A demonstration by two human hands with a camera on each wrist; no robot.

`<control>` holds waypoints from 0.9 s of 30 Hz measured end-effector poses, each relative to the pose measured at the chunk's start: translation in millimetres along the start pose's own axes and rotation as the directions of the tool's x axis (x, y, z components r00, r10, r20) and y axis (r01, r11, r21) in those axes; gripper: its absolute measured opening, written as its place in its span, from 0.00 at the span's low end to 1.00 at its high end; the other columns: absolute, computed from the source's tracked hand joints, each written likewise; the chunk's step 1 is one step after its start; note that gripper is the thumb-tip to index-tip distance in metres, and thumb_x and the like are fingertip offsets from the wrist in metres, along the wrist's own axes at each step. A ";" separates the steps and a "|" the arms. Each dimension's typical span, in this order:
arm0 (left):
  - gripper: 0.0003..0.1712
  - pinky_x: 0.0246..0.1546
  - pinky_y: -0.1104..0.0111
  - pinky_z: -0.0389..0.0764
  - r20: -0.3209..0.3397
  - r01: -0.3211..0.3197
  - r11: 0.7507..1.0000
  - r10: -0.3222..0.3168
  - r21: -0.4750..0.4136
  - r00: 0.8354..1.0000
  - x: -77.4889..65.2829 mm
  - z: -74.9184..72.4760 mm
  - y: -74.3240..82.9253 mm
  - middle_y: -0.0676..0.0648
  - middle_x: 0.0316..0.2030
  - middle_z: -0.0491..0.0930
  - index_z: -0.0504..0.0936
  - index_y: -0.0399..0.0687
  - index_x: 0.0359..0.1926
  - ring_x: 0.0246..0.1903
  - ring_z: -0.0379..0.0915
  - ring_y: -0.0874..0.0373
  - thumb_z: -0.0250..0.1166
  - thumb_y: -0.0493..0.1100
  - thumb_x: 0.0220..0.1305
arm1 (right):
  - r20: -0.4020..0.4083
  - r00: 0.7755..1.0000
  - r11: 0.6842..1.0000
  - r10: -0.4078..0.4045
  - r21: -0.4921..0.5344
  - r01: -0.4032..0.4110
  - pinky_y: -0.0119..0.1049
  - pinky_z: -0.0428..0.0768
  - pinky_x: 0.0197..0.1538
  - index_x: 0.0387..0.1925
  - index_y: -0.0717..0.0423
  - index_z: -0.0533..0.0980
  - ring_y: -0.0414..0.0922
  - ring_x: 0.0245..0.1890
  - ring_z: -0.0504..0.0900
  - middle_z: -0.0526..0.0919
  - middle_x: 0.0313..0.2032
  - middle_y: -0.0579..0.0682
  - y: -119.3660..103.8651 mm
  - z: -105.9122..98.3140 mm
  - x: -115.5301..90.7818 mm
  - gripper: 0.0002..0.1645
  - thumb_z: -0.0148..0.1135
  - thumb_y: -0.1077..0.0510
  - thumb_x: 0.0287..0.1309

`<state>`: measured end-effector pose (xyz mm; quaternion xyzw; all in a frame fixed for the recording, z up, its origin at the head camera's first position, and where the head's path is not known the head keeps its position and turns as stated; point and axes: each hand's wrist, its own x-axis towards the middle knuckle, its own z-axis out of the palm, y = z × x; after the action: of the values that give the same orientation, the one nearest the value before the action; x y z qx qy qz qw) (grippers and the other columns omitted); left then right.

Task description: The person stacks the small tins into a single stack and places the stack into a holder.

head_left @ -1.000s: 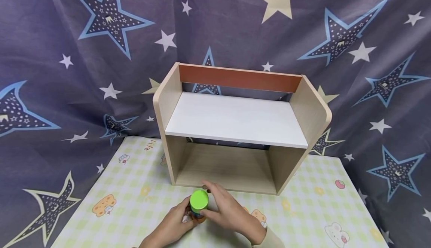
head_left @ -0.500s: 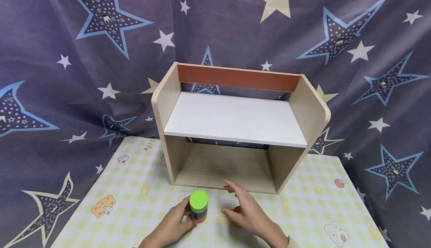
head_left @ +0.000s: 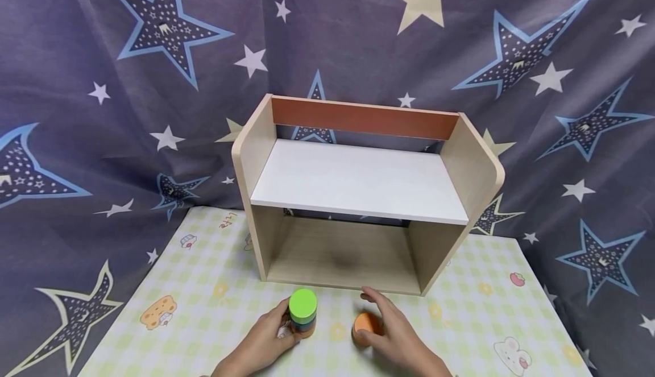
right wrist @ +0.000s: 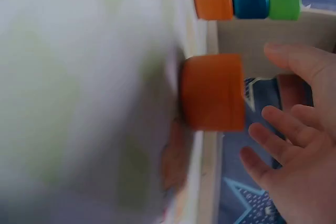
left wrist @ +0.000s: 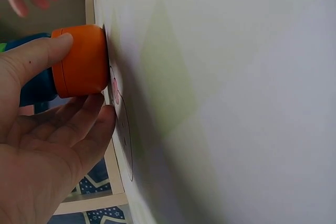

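A small stack of round stacking cups [head_left: 303, 307] stands upright on the table in front of me, green on top, blue in the middle and orange at the bottom. My left hand [head_left: 263, 340] grips it from the left. In the left wrist view my thumb presses the orange bottom cup [left wrist: 84, 61], with the fingers curled round its other side. A single orange cup [head_left: 366, 327] stands on the cloth to the right of the stack. My right hand [head_left: 399, 331] is beside it, fingers spread and loosely bent; in the right wrist view a gap separates them from that cup [right wrist: 212, 93].
A two-level wooden shelf [head_left: 358, 181] with a white middle board stands just behind the cups. A checked cloth with cartoon prints [head_left: 204, 309] covers the table. A dark star-patterned curtain [head_left: 128, 110] hangs behind.
My right hand has moved from the stack to the right, lowering beside the single orange cup, which now shows more fully. The left hand keeps its grip on the stack in the same place.
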<state>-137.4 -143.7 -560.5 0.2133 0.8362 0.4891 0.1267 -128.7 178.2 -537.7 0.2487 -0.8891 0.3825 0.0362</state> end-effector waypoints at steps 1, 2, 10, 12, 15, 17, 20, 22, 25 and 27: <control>0.45 0.60 0.54 0.75 -0.001 0.001 1.000 -0.001 0.001 1.000 0.0 0.1 -0.1 0.34 0.66 0.69 0.56 0.34 0.74 0.61 0.72 0.42 0.71 0.42 0.65 | 0.013 1.000 1.000 0.011 0.001 -0.011 0.53 0.77 0.60 0.74 0.53 0.59 0.48 0.63 0.73 0.74 0.64 0.48 2.2 0.3 -1.8 0.50 0.76 0.53 0.56; 0.45 0.60 0.54 0.75 -0.003 0.002 1.000 -0.002 0.002 1.000 0.1 0.2 -0.1 0.34 0.66 0.69 0.56 0.34 0.74 0.61 0.72 0.42 0.71 0.42 0.65 | 0.026 0.999 1.000 0.022 0.004 -0.022 0.55 0.76 0.60 0.74 0.54 0.59 0.49 0.63 0.73 0.73 0.65 0.50 4.2 0.5 -3.3 0.50 0.75 0.51 0.57; 0.44 0.60 0.51 0.75 -0.009 0.013 1.000 -0.013 0.006 1.000 -0.4 1.0 1.5 0.34 0.65 0.70 0.56 0.33 0.74 0.60 0.73 0.42 0.69 0.43 0.66 | 0.172 0.975 0.988 0.141 0.031 -0.148 0.57 0.75 0.60 0.76 0.53 0.55 0.53 0.64 0.69 0.69 0.68 0.54 13.4 0.4 -8.2 0.57 0.77 0.45 0.53; 0.44 0.60 0.50 0.75 -0.009 0.016 1.000 -0.015 0.010 1.000 -0.7 1.1 2.1 0.34 0.65 0.70 0.56 0.33 0.74 0.60 0.73 0.42 0.69 0.43 0.66 | 0.198 0.968 0.986 0.152 0.040 -0.163 0.56 0.75 0.59 0.76 0.54 0.55 0.53 0.63 0.70 0.69 0.67 0.53 14.8 0.3 -8.5 0.57 0.77 0.44 0.53; 0.45 0.60 0.51 0.75 -0.011 0.018 1.000 -0.017 0.010 1.000 -0.2 0.8 2.4 0.35 0.65 0.70 0.56 0.34 0.74 0.60 0.73 0.43 0.70 0.43 0.66 | 0.221 0.962 0.984 0.162 0.040 -0.175 0.55 0.75 0.60 0.76 0.55 0.56 0.53 0.62 0.71 0.71 0.65 0.53 16.6 0.1 -9.0 0.56 0.76 0.46 0.54; 0.45 0.60 0.51 0.75 -0.013 0.019 1.000 -0.018 0.010 1.000 0.0 0.6 2.2 0.35 0.65 0.70 0.56 0.34 0.75 0.60 0.73 0.43 0.70 0.43 0.65 | 0.228 0.960 0.984 0.162 0.038 -0.176 0.54 0.75 0.60 0.76 0.55 0.56 0.52 0.62 0.72 0.71 0.65 0.53 17.3 0.2 -9.2 0.54 0.75 0.48 0.56; 0.46 0.61 0.51 0.74 -0.016 0.020 1.000 -0.019 0.011 1.000 0.4 0.2 1.9 0.36 0.65 0.70 0.56 0.35 0.75 0.61 0.72 0.44 0.71 0.43 0.65 | 0.227 0.961 0.985 0.156 0.041 -0.170 0.51 0.76 0.60 0.75 0.56 0.57 0.50 0.61 0.73 0.72 0.64 0.52 18.0 0.4 -9.6 0.52 0.75 0.50 0.56; 0.46 0.61 0.50 0.73 -0.017 0.018 1.000 -0.018 0.015 1.000 0.5 0.2 1.6 0.37 0.66 0.70 0.56 0.35 0.75 0.62 0.72 0.43 0.71 0.43 0.64 | 0.229 0.962 0.985 0.149 0.054 -0.165 0.48 0.77 0.59 0.75 0.57 0.57 0.48 0.60 0.74 0.73 0.64 0.51 19.0 0.8 -9.5 0.52 0.75 0.51 0.56; 0.46 0.61 0.51 0.73 -0.015 0.017 1.000 -0.017 0.013 1.000 0.6 0.3 1.0 0.36 0.66 0.70 0.56 0.36 0.75 0.62 0.71 0.43 0.71 0.43 0.64 | 0.232 0.963 0.984 0.139 0.076 -0.160 0.44 0.77 0.59 0.75 0.57 0.58 0.45 0.58 0.75 0.74 0.63 0.50 19.6 0.6 -9.8 0.51 0.75 0.52 0.56; 0.46 0.61 0.51 0.73 -0.012 0.016 1.000 -0.016 0.010 1.000 0.6 0.4 0.6 0.36 0.66 0.69 0.56 0.36 0.75 0.62 0.71 0.43 0.71 0.43 0.65 | 0.236 0.963 0.983 0.132 0.093 -0.158 0.41 0.78 0.57 0.75 0.58 0.57 0.43 0.56 0.76 0.75 0.61 0.49 19.3 -0.1 -9.7 0.51 0.75 0.53 0.57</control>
<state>-137.6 -142.8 -560.2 0.2046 0.8411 0.4850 0.1245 -129.3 193.6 -552.9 0.2269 -0.8805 0.4017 -0.1085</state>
